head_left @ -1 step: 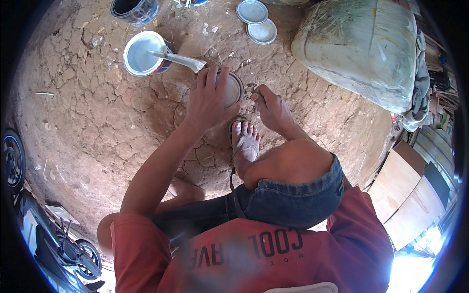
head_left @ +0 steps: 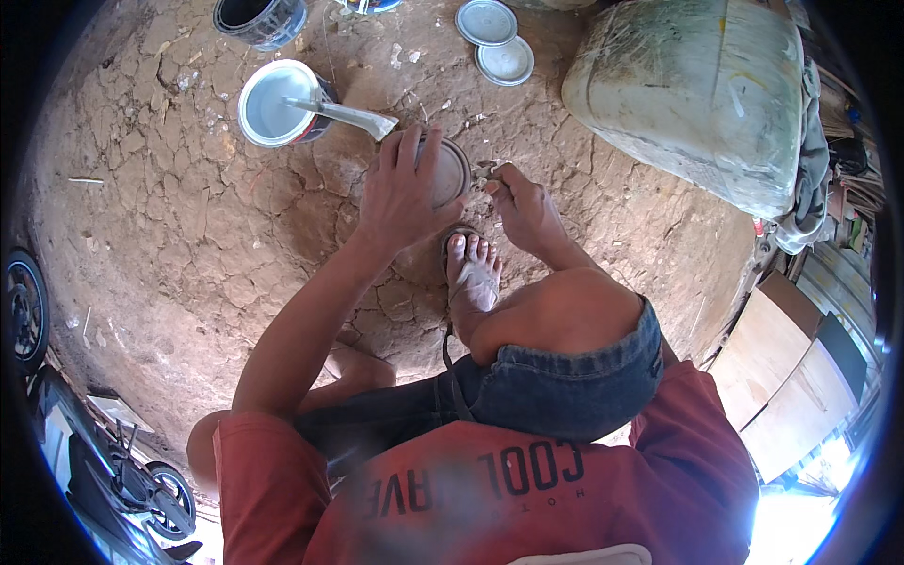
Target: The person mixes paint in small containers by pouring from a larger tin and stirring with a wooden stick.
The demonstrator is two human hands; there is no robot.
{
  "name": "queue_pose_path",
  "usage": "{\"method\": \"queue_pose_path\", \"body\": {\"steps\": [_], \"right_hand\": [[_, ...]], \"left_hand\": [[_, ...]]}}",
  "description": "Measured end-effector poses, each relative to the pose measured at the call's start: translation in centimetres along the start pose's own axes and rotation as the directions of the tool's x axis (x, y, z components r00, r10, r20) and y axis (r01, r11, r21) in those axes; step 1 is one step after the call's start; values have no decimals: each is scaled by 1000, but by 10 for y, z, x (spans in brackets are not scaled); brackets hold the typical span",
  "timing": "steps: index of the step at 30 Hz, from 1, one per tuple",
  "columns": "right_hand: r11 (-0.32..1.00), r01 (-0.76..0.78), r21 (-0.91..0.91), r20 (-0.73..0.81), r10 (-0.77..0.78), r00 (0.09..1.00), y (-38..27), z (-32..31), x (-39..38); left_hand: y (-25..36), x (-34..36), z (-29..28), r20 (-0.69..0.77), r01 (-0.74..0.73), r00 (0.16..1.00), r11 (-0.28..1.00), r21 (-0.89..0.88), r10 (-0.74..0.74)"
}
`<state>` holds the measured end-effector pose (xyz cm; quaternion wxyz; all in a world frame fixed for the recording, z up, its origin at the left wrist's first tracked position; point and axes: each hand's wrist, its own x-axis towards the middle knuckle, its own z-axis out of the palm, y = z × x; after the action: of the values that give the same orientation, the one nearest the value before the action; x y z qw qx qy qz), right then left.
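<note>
My left hand (head_left: 405, 188) is closed over a round, closed tin (head_left: 448, 171) with a dull lid, its fingers curved across the top. Just right of the rim, my right hand (head_left: 516, 205) is closed, thumb against forefinger, on a small object (head_left: 485, 172) too small to make out. Above my left hand stands an open white-rimmed can (head_left: 268, 99) of pale liquid, with a brush-like tool (head_left: 353, 118) resting across it, its far end wrapped or coated pale. My sandalled foot (head_left: 471, 273) is just below the tin.
A dark open bucket (head_left: 259, 24) and two loose lids (head_left: 505, 58) lie farther up the cracked dirt floor (head_left: 169, 235). A large plastic container (head_left: 683, 104) is at upper right, boards (head_left: 782, 386) at lower right, a motorbike (head_left: 118, 471) at lower left.
</note>
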<state>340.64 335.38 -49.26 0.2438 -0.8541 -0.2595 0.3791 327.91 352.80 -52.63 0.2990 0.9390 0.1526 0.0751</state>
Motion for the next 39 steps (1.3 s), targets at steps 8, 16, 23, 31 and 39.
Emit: {"method": "queue_pose_path", "body": {"steps": [8, 16, 23, 31, 39], "right_hand": [[998, 8, 62, -40, -5, 999, 10, 8, -6], [999, 40, -5, -23, -40, 999, 3, 6, -2], [998, 60, 3, 15, -60, 998, 3, 7, 6], [934, 345, -89, 23, -345, 938, 29, 14, 31], [865, 500, -49, -44, -502, 864, 71, 37, 50]], "left_hand": [[1, 0, 1, 9, 6, 1000, 1000, 14, -6], [0, 0, 1, 7, 2, 1000, 1000, 13, -3], [-1, 1, 4, -13, -6, 1000, 1000, 9, 6], [-1, -1, 3, 30, 3, 1000, 999, 37, -4], [-4, -3, 2, 11, -17, 1000, 1000, -9, 17]]}}
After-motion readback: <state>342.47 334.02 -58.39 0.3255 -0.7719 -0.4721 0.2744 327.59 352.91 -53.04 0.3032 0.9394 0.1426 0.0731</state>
